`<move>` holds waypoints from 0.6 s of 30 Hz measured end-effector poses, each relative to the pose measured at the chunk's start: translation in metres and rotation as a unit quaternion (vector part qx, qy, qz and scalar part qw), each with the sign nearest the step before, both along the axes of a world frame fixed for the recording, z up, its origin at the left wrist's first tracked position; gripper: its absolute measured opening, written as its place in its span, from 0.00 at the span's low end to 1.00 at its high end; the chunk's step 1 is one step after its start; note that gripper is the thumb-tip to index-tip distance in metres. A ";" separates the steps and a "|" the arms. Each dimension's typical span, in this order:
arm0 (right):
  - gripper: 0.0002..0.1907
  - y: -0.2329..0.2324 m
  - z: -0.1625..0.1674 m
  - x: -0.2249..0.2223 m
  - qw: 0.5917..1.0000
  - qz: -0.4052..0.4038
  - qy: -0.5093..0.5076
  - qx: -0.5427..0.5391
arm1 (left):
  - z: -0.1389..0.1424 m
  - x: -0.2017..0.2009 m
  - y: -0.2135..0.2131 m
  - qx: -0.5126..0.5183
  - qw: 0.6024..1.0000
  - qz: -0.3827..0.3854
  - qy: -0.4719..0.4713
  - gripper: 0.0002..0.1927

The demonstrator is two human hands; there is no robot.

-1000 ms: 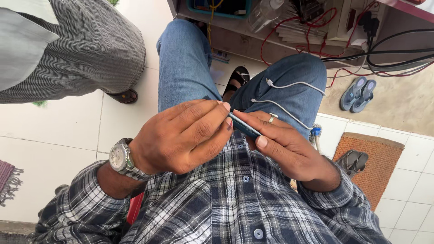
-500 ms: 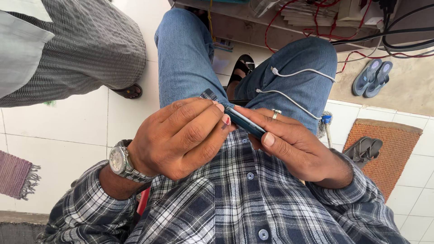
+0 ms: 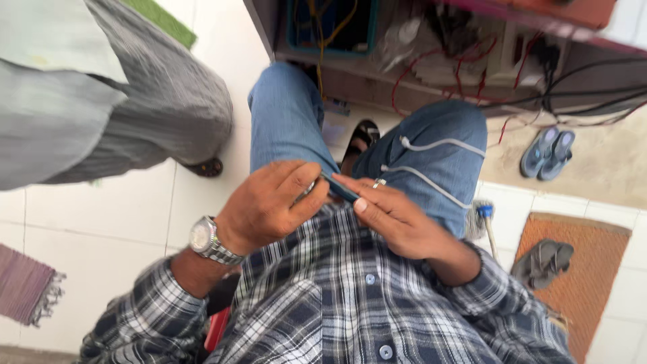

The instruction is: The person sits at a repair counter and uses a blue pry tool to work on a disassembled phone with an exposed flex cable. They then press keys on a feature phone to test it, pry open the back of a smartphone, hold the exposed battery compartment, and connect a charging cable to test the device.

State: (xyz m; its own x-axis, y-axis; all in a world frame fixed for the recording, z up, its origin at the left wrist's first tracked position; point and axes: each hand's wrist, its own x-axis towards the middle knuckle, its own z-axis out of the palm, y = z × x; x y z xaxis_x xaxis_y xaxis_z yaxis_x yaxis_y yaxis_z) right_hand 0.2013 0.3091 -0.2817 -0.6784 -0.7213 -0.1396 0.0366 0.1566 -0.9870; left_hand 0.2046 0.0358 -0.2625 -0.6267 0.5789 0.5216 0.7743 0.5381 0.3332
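I sit in blue jeans and a plaid shirt, looking down at my lap. My left hand (image 3: 269, 205), with a silver wristwatch (image 3: 205, 240) on its wrist, grips one end of a thin dark blue flat device (image 3: 340, 187). My right hand (image 3: 391, 216), wearing a ring, holds the other end with fingers along its edge. Both hands meet above my lap. A white cable (image 3: 431, 182) lies across my right thigh (image 3: 438, 135).
Another person in grey clothing (image 3: 114, 101) stands at the left on white tiles. A low shelf (image 3: 418, 47) with red and black wires is ahead. Grey sandals (image 3: 547, 152) lie at right, a dark sandal (image 3: 542, 261) on an orange mat, a small brush (image 3: 482, 216) beside my leg.
The view shifted so the hands sit slightly lower and further right in view. Both hands keep the same hold on the device, the left fingers shifting a little along it.
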 end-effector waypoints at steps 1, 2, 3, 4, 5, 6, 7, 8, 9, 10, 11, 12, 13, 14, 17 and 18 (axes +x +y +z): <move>0.27 -0.008 -0.007 -0.001 0.996 -0.018 -0.092 -0.002 | -0.001 -0.002 -0.001 -0.002 1.000 0.013 -0.005 0.14; 0.28 -0.016 -0.014 -0.003 0.984 -0.032 -0.176 -0.006 | -0.002 -0.003 -0.003 -0.007 1.000 0.019 -0.005 0.16; 0.29 -0.023 -0.022 -0.005 0.986 -0.020 -0.164 -0.024 | -0.005 -0.005 -0.005 -0.012 0.999 0.030 -0.003 0.19; 0.29 -0.028 -0.030 -0.009 0.987 -0.006 -0.155 -0.041 | -0.008 -0.004 -0.007 -0.004 0.999 0.039 0.005 0.19; 0.29 -0.033 -0.040 -0.015 0.986 0.000 -0.163 -0.026 | -0.013 -0.004 -0.010 0.005 0.999 0.048 0.003 0.19; 0.29 -0.036 -0.050 -0.014 0.983 0.004 -0.182 -0.007 | -0.020 -0.003 -0.013 -0.001 0.998 0.056 -0.001 0.19; 0.30 -0.037 -0.059 -0.012 0.978 0.006 -0.209 0.014 | -0.028 0.000 -0.015 -0.004 0.998 0.063 -0.013 0.19; 0.28 -0.039 -0.069 -0.008 0.975 0.014 -0.222 0.003 | -0.036 0.004 -0.016 -0.006 0.997 0.068 -0.030 0.19; 0.27 -0.042 -0.079 -0.007 0.972 0.020 -0.235 -0.006 | -0.045 0.007 -0.017 -0.009 0.997 0.071 -0.032 0.19; 0.27 -0.043 -0.087 -0.008 0.968 0.024 -0.248 -0.016 | -0.053 0.008 -0.018 -0.014 0.997 0.073 -0.033 0.18; 0.26 -0.044 -0.093 -0.007 0.969 0.017 -0.245 0.008 | -0.061 0.011 -0.019 -0.017 0.996 0.073 -0.038 0.18; 0.25 -0.046 -0.098 -0.008 0.970 0.010 -0.242 0.030 | -0.066 0.013 -0.019 -0.019 0.995 0.080 -0.048 0.17; 0.25 -0.047 -0.101 -0.009 0.970 0.001 -0.236 0.052 | -0.071 0.014 -0.020 -0.022 0.995 0.085 -0.054 0.17; 0.23 -0.048 -0.102 -0.012 0.970 0.011 -0.239 0.041 | -0.074 0.012 -0.021 -0.026 0.994 0.088 -0.057 0.17; 0.23 -0.049 -0.098 -0.013 0.967 0.020 -0.252 0.030 | -0.077 0.009 -0.021 -0.019 0.995 0.081 -0.052 0.17; 0.24 -0.050 -0.096 -0.014 0.967 0.016 -0.250 0.040 | -0.076 0.009 -0.021 -0.021 0.995 0.085 -0.051 0.17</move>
State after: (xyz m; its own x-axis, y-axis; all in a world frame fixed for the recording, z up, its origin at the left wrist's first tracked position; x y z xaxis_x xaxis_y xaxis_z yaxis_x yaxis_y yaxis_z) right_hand 0.1876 0.2595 -0.3780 -0.4900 -0.7139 -0.5002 0.4998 0.2401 -0.8322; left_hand 0.2131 0.0151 -0.3388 -0.7660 0.4790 0.4287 0.6339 0.6737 0.3799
